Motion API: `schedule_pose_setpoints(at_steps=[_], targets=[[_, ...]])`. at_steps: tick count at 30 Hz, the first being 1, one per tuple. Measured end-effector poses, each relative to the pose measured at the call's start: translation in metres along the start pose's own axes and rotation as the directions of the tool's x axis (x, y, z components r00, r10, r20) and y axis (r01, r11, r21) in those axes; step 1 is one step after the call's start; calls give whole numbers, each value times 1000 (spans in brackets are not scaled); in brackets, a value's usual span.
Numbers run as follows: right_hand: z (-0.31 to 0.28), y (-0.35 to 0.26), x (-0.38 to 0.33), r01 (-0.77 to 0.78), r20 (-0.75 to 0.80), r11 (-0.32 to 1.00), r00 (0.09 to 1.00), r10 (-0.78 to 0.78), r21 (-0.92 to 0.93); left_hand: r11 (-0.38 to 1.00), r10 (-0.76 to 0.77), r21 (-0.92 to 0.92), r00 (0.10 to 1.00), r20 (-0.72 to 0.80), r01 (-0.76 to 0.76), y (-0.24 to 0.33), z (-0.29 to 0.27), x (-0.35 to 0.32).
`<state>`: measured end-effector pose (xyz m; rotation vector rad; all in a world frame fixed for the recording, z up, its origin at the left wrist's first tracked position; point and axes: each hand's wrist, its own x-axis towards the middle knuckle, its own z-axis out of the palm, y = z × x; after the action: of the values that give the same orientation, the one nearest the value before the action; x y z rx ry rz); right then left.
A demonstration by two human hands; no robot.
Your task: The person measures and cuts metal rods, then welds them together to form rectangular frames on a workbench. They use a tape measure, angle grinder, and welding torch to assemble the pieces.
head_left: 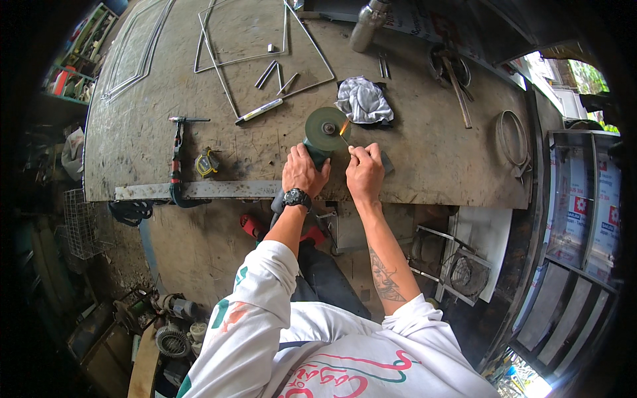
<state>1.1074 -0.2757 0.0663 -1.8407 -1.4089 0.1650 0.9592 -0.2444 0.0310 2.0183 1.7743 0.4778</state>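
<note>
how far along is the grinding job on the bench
Done: a thin wire frame lies bent to shape at the back of the bench, short cut rods beside it.
In hand: the left hand steadies the grinder while the right hand presses a thin rod to the disc, throwing sparks.
Left: the cut rods lie loose beside the frame.
</note>
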Motion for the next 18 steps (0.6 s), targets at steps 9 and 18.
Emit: schedule_pose_setpoints(at_steps=[9, 18], targets=[[-5, -7, -3, -110, 62, 991, 993, 105, 81, 1000, -6, -4, 1000, 29, 6, 0, -1, 0], [-7, -2, -4, -88, 115, 991, 990, 76, 104, 1000, 10, 1, 1000, 6, -10, -1, -2, 1]])
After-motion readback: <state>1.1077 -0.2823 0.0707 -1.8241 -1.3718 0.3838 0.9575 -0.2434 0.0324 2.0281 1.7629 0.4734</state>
